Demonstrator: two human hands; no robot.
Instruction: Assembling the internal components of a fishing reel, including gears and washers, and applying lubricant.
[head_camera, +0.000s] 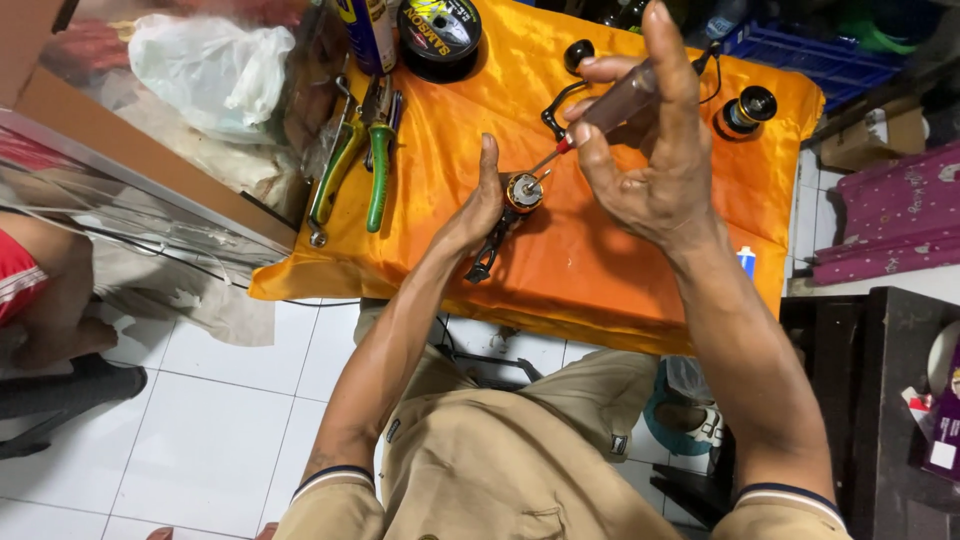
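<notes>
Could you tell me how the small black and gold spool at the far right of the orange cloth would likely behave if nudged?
The spool lies on its side, so it would probably roll. The satin-like cloth looks slick, so it may slide too.

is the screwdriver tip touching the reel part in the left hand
Touching. The head view shows the screwdriver in the right hand, its tip meeting the top of the orange reel part held by the left hand, with no visible gap.

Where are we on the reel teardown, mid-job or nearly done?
Mid-job. Done: a spool and a handle lie loose on the orange cloth. In hand: left hand holds the reel body; right hand puts a screwdriver to it. Left: the pliers lie unused; nothing reassembled.
</notes>
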